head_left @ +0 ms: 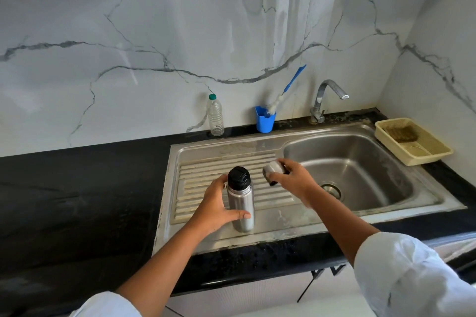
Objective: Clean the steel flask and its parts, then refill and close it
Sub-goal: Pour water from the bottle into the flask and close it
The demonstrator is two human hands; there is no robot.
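A steel flask (242, 203) stands upright on the ribbed draining board (206, 170) of the sink, its black inner stopper (238, 177) still in the mouth. My left hand (216, 203) grips the flask's body from the left, thumb across its front. Just right of the flask, above the board, my right hand (291, 177) holds the steel cup lid (273, 168), its fingers curled over it.
The sink basin (360, 162) lies to the right, with the tap (327, 98) behind it. A blue cup holding a bottle brush (265, 118) and a clear plastic bottle (215, 116) stand at the wall. A cream basket with a scrub pad (412, 141) sits far right. Black counter (77, 201) stretches left.
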